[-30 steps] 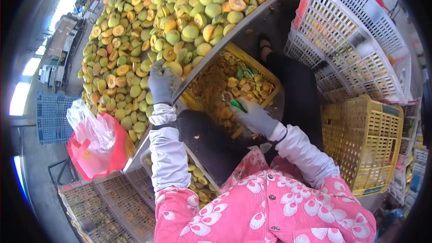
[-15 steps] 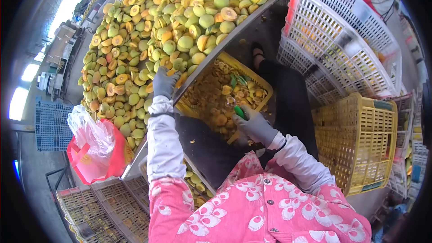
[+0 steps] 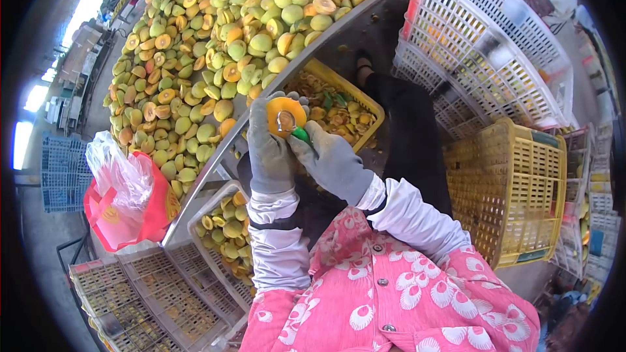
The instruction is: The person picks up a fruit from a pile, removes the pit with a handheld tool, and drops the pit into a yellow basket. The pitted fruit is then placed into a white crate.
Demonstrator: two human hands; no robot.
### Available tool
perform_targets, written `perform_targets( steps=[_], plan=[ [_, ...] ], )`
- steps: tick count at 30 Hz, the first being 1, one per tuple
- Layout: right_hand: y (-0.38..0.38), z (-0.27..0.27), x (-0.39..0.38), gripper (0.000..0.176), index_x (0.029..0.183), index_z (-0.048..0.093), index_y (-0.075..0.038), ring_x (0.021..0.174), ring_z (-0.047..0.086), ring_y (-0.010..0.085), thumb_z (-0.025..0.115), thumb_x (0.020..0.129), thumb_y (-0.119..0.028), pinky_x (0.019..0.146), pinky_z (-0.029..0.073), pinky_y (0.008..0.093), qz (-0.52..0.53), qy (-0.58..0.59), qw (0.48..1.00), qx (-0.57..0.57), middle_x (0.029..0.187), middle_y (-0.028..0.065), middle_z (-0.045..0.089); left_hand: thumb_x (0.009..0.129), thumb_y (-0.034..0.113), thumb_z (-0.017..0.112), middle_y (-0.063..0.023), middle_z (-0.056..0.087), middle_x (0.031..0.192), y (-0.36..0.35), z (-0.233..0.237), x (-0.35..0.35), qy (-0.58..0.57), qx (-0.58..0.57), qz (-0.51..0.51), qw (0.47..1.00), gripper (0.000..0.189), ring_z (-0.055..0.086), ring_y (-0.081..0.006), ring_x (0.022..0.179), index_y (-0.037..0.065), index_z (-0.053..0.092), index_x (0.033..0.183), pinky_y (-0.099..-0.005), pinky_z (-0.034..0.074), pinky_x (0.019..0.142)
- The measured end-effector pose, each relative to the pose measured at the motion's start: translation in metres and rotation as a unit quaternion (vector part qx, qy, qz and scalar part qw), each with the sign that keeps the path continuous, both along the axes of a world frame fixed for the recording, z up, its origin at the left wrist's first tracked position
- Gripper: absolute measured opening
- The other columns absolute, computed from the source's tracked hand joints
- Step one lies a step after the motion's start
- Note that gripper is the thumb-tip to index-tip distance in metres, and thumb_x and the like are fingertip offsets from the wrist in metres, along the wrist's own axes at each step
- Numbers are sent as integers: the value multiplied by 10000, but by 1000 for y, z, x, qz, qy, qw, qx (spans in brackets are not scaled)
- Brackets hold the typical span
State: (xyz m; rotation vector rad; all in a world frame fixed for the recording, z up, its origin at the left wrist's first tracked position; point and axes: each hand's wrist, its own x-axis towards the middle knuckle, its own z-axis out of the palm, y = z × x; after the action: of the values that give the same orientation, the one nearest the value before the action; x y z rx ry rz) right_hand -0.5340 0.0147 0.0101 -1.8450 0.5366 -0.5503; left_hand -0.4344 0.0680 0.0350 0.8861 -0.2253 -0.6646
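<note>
In a grey glove, my left hand [image 3: 270, 156] is wrapped round a halved yellow-orange fruit [image 3: 279, 108], its cut face turned up. My right hand [image 3: 336, 166], gloved too, grips the green handle of a pitting tool [image 3: 300, 135]. The tool's round metal end lies against the middle of the cut face. Under both hands stands a yellow crate [image 3: 373, 132] holding scraps and fruit pieces. A large heap of halved fruit [image 3: 215, 45] covers the metal-edged table just beyond my left hand.
White crates [image 3: 482, 45] stand stacked at upper right, above a yellow crate [image 3: 502, 195]. A crate of fruit halves [image 3: 228, 231] sits at lower left beside grey crates [image 3: 140, 300]. On the table's left corner rests a red bag [image 3: 130, 212] with clear plastic.
My left hand has come back from the heap with a fruit half. My right hand has risen from the yellow crate, bringing the tool to the fruit. The view has shifted slightly.
</note>
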Motion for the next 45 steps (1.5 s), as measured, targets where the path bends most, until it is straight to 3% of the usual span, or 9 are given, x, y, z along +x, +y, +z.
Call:
perform_targets(
  steps=[15, 20, 23, 29, 31, 38, 41, 43, 45],
  plan=[
    [-3, 16, -18, 383, 965, 508, -37, 571, 611, 354, 480, 1011, -417, 538, 475, 469, 86, -1, 973, 213, 716, 158, 633, 1054, 361, 423, -151, 652, 1049, -2, 12, -20, -183, 72, 56, 979, 464, 646, -215, 888, -60, 592, 1152, -328, 555, 786],
    [-32, -1, -30, 431, 921, 529, -148, 444, 300, 27, 459, 995, -566, 381, 299, 178, 372, 39, 597, 709, 623, -89, 366, 1037, 342, 483, -133, 672, 953, 0, -7, -13, -125, 101, -47, 986, 425, 649, -192, 812, -52, 625, 1113, -300, 553, 746],
    [-29, -27, -23, 453, 896, 540, -153, 433, 258, 11, 401, 1010, -568, 344, 210, 170, 372, -31, 495, 784, 581, -95, 308, 1023, 364, 506, -136, 666, 970, -3, -26, -13, -30, 46, -56, 997, 440, 646, -207, 833, -50, 608, 1135, -322, 555, 748],
    [-33, -47, -25, 459, 979, 571, -102, 508, 413, 92, 450, 1008, -544, 471, 401, 262, 311, -46, 637, 704, 643, -32, 468, 1016, 226, 485, -143, 653, 1031, 17, -91, 15, -49, 125, 124, 983, 320, 645, -248, 892, -50, 579, 1146, -346, 555, 773],
    [-26, -64, -11, 430, 1092, 556, -34, 679, 593, 218, 516, 1003, -453, 658, 492, 354, 34, 57, 990, 122, 796, 88, 628, 980, 65, 449, -165, 656, 1041, 26, -102, 19, -520, 246, 153, 804, 261, 652, -270, 942, -56, 566, 1179, -361, 547, 811],
    [-21, -56, -7, 279, 1088, 489, -82, 873, 615, 479, 575, 955, -311, 737, 485, 505, 46, 138, 989, -17, 905, 251, 652, 992, 68, 487, -162, 656, 1041, 28, -73, -1, -593, 261, 127, 752, 250, 665, -279, 916, -57, 567, 1193, -339, 536, 840],
    [-17, -65, -2, 272, 1092, 471, -89, 849, 623, 476, 581, 947, -290, 724, 490, 510, 35, 154, 985, -75, 891, 241, 661, 1000, 151, 541, -115, 660, 1019, 23, -74, -11, -458, 251, 144, 841, 266, 655, -234, 892, -54, 581, 1164, -322, 536, 812],
    [-13, -69, 0, 257, 1076, 479, -70, 825, 631, 469, 575, 950, -271, 702, 489, 513, 26, 146, 985, -92, 845, 248, 656, 1004, 198, 549, -73, 651, 993, 18, -73, -14, -79, 174, 138, 972, 281, 626, -174, 903, -43, 599, 1140, -293, 522, 800],
    [-8, -82, 9, 243, 1060, 487, -51, 801, 639, 462, 569, 952, -252, 681, 489, 516, 17, 137, 985, -108, 799, 254, 652, 1008, 205, 543, -70, 648, 982, 14, -73, -20, -77, 203, 184, 959, 280, 618, -163, 903, -34, 606, 1140, -285, 516, 798]
  ],
)
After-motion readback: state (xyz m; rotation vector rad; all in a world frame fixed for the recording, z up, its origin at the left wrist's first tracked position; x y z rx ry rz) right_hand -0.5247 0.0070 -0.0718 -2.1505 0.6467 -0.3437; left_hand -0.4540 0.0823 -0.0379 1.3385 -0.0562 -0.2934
